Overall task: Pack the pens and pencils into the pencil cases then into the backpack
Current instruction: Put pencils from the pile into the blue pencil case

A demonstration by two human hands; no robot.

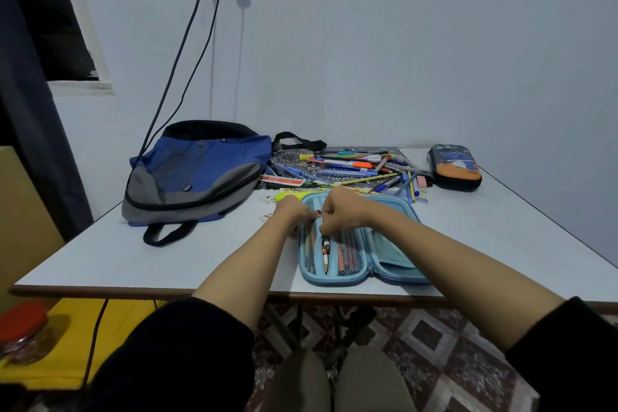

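Pencil case [391, 244], blue, lying open on table [167, 261] — I am seeing left grip [294, 211] holding its mesh edge, right grip [341, 211] pinching a pen [326, 252].

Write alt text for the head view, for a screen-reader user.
A person packs an open light blue pencil case on a white table: the left hand holds its edge, the right hand pinches a pen in the mesh pocket. Behind lie a pile of pens and pencils, a blue backpack at left, a closed dark pencil case at right.

Pale blue wall [401, 60], white table [133, 261], patterned tile floor [434, 344] w/ dark window [43, 10]
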